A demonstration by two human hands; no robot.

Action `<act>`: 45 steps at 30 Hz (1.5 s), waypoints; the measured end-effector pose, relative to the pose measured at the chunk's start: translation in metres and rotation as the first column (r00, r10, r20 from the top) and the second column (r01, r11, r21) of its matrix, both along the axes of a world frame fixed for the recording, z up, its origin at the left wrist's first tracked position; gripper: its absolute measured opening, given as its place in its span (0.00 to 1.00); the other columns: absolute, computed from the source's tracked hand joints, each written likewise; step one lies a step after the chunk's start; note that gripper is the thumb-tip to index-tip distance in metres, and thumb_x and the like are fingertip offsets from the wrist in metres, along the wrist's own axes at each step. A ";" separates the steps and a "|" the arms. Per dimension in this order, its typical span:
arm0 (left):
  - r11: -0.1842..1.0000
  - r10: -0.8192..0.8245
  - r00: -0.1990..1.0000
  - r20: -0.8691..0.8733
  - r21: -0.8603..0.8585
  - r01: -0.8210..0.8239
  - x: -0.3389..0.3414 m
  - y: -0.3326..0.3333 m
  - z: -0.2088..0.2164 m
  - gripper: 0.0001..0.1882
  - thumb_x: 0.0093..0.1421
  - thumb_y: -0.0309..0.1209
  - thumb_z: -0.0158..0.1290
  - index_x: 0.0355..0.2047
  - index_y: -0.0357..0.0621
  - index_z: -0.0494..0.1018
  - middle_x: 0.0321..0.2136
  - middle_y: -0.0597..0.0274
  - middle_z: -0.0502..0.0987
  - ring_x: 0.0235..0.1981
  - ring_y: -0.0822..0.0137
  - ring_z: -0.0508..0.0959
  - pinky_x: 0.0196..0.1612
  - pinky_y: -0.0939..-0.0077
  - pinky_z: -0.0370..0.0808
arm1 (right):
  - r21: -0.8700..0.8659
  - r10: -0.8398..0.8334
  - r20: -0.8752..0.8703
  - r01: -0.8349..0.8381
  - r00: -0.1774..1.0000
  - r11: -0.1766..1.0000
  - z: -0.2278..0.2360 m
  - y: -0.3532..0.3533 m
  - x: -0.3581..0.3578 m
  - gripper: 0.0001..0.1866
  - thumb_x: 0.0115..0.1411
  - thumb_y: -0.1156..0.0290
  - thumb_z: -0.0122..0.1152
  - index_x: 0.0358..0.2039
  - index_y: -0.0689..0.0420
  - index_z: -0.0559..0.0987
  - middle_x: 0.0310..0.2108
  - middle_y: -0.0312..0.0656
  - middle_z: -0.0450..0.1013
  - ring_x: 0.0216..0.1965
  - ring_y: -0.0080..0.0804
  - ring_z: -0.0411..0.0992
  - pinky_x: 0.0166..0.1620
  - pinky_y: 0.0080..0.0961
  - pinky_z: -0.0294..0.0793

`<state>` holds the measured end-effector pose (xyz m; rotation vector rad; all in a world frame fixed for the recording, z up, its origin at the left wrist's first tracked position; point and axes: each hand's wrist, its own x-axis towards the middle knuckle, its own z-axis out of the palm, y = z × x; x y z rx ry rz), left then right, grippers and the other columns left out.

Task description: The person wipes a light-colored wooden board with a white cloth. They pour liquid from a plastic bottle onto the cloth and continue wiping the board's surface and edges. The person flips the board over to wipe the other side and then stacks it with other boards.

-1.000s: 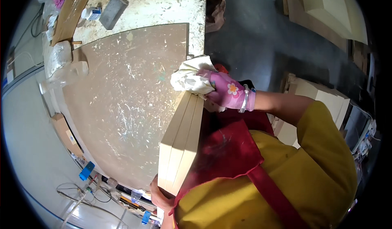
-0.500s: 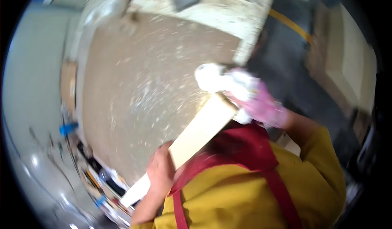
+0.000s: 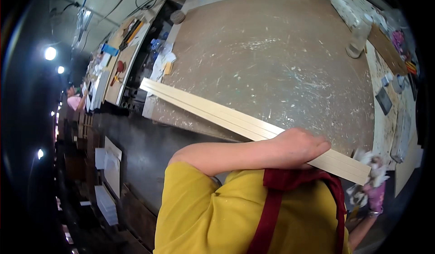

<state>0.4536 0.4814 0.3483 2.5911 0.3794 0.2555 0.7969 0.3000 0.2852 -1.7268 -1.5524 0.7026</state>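
Fingers (image 3: 317, 145) of left hand (image 3: 297, 147) wrap the pale panel (image 3: 235, 118); gloved right hand (image 3: 374, 193) grips a rag (image 3: 364, 161).

left hand (image 3: 297, 147) grips long pale board (image 3: 235, 120) over speckled tabletop (image 3: 272, 59); gloved right hand (image 3: 374, 195) holds rag (image 3: 362, 156) at board's end.

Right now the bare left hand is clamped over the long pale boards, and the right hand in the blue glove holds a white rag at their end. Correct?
Not quite. In the head view the glove on the right hand is pink, not blue. The rest holds: the bare left hand grips the long pale boards, and the white rag sits at their end.
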 end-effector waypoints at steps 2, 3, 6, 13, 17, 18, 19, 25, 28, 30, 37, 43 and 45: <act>1.000 -0.007 0.999 -0.047 -0.011 0.006 0.002 0.000 -0.001 0.25 0.41 0.34 0.62 0.37 0.39 0.64 0.34 0.52 0.72 0.33 0.51 0.76 0.33 0.58 0.74 | -0.054 0.063 -0.155 -0.072 0.986 0.996 -0.012 0.005 -0.027 0.43 0.41 0.52 0.71 0.53 0.61 0.64 0.48 0.45 0.64 0.50 0.36 0.65 0.52 0.30 0.64; 1.000 0.004 1.000 -0.019 0.006 -0.003 -0.001 0.000 0.000 0.25 0.42 0.35 0.61 0.38 0.39 0.65 0.33 0.53 0.72 0.32 0.52 0.76 0.32 0.60 0.74 | -0.086 0.094 -0.231 -0.117 0.968 0.989 -0.018 0.010 -0.041 0.44 0.40 0.51 0.72 0.53 0.61 0.64 0.48 0.46 0.64 0.51 0.38 0.64 0.52 0.31 0.63; 0.999 0.035 0.999 0.000 0.021 -0.035 -0.022 0.005 0.010 0.27 0.46 0.37 0.59 0.45 0.40 0.66 0.32 0.54 0.72 0.34 0.52 0.76 0.33 0.63 0.74 | -0.103 0.120 0.033 -0.116 0.992 0.988 -0.040 0.013 -0.029 0.41 0.41 0.52 0.71 0.50 0.61 0.64 0.45 0.46 0.66 0.49 0.38 0.66 0.52 0.31 0.64; 0.881 0.418 0.879 -0.230 0.339 -0.330 -0.174 0.055 0.018 0.30 0.41 0.48 0.63 0.41 0.45 0.67 0.31 0.58 0.73 0.36 0.55 0.75 0.38 0.65 0.70 | -0.098 0.092 0.067 -0.085 0.994 0.992 -0.033 0.022 -0.025 0.37 0.44 0.55 0.68 0.51 0.60 0.65 0.46 0.47 0.67 0.49 0.39 0.67 0.52 0.31 0.64; 0.863 0.402 0.905 -0.140 0.388 -0.324 -0.168 0.051 0.020 0.27 0.41 0.50 0.61 0.33 0.45 0.66 0.26 0.60 0.70 0.32 0.57 0.74 0.33 0.66 0.69 | -0.059 0.114 0.068 -0.110 0.991 0.992 -0.023 0.053 -0.024 0.35 0.45 0.57 0.66 0.52 0.60 0.66 0.47 0.47 0.68 0.49 0.40 0.67 0.52 0.31 0.64; 0.864 0.404 0.902 -0.151 0.386 -0.322 -0.162 0.050 0.021 0.27 0.41 0.50 0.61 0.33 0.44 0.66 0.26 0.60 0.70 0.32 0.57 0.74 0.33 0.66 0.69 | -0.047 0.113 0.068 -0.110 0.991 0.993 -0.018 0.062 -0.022 0.35 0.46 0.58 0.65 0.52 0.59 0.66 0.47 0.47 0.68 0.49 0.40 0.67 0.52 0.31 0.64; 0.854 0.409 0.906 -0.112 0.396 -0.337 -0.153 0.049 0.024 0.27 0.41 0.50 0.61 0.33 0.44 0.66 0.26 0.60 0.70 0.32 0.57 0.74 0.33 0.66 0.69 | -0.029 0.106 0.066 -0.105 0.992 0.994 -0.012 0.069 -0.018 0.34 0.46 0.58 0.65 0.52 0.59 0.66 0.47 0.47 0.68 0.49 0.41 0.67 0.53 0.32 0.64; 0.858 0.385 0.922 0.040 0.354 -0.374 -0.092 0.040 0.006 0.26 0.43 0.49 0.61 0.32 0.43 0.67 0.27 0.59 0.71 0.32 0.57 0.74 0.34 0.66 0.70 | 0.103 0.059 0.078 -0.067 0.995 0.992 0.029 0.118 0.002 0.32 0.49 0.61 0.62 0.53 0.59 0.67 0.48 0.48 0.69 0.48 0.42 0.68 0.53 0.32 0.64; 0.883 0.369 0.930 0.004 0.312 -0.351 -0.072 0.045 0.003 0.25 0.44 0.48 0.60 0.32 0.42 0.67 0.28 0.57 0.72 0.33 0.55 0.75 0.36 0.64 0.70 | 0.199 -0.004 0.073 -0.010 0.997 0.980 0.052 0.135 0.017 0.30 0.50 0.63 0.60 0.54 0.58 0.68 0.48 0.48 0.69 0.48 0.43 0.69 0.53 0.32 0.64; 0.894 0.352 0.936 0.013 0.291 -0.341 -0.067 0.055 0.002 0.24 0.45 0.47 0.60 0.32 0.42 0.67 0.28 0.56 0.73 0.34 0.54 0.75 0.37 0.63 0.71 | 0.274 -0.037 0.086 0.012 0.996 0.962 0.073 0.151 0.020 0.29 0.51 0.64 0.59 0.54 0.58 0.68 0.48 0.49 0.70 0.48 0.43 0.69 0.53 0.32 0.64; 0.863 0.409 0.911 -0.050 0.347 -0.368 -0.060 0.062 0.004 0.26 0.43 0.50 0.62 0.33 0.43 0.69 0.27 0.54 0.74 0.31 0.52 0.75 0.34 0.62 0.71 | 0.579 -0.560 0.815 -0.190 0.147 0.793 0.174 0.177 0.040 0.23 0.57 0.74 0.51 0.55 0.55 0.70 0.54 0.41 0.69 0.51 0.37 0.69 0.56 0.31 0.62; 0.886 0.364 0.929 -0.066 0.332 -0.323 -0.049 0.064 0.011 0.27 0.42 0.47 0.63 0.32 0.41 0.67 0.25 0.51 0.73 0.29 0.51 0.74 0.32 0.60 0.71 | 0.534 0.442 -0.698 -0.002 0.564 0.846 0.199 0.239 -0.065 0.14 0.62 0.64 0.54 0.40 0.62 0.77 0.36 0.37 0.74 0.34 0.18 0.69 0.41 0.15 0.71; 0.893 0.352 0.933 -0.074 0.326 -0.311 -0.045 0.065 0.010 0.25 0.44 0.47 0.62 0.32 0.40 0.68 0.27 0.53 0.74 0.30 0.53 0.75 0.33 0.62 0.71 | 0.470 0.332 -0.638 0.010 0.695 0.883 0.185 0.265 -0.126 0.16 0.61 0.68 0.56 0.48 0.61 0.72 0.36 0.37 0.73 0.36 0.20 0.71 0.39 0.17 0.72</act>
